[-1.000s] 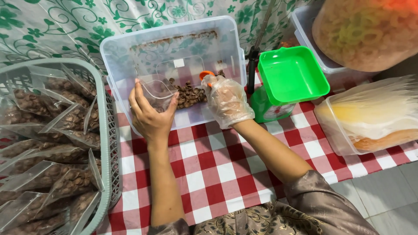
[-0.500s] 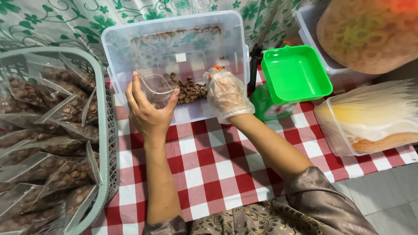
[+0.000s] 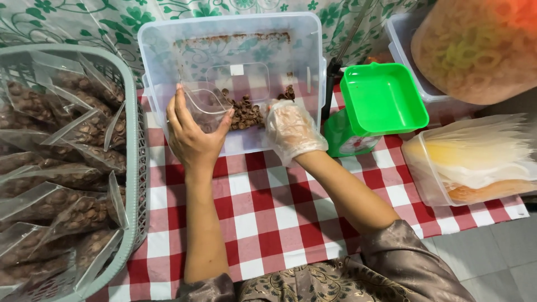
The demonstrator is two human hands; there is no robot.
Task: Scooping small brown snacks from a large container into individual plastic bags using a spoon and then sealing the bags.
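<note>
The left hand (image 3: 193, 140) has its grip clenched on a small clear cup (image 3: 206, 103) inside the clear plastic tub (image 3: 168, 45). The gloved right hand (image 3: 291, 130), seemingly released, rests beside the brown nuts (image 3: 246, 114) there.

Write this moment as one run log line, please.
left hand: holds clear bag | right hand: gloved, in clear tub by brown snacks

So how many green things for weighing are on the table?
1. The green scale stands on the checked cloth, just right of the clear tub where the left hand and gloved right hand are. Others may be hidden out of view.
</note>
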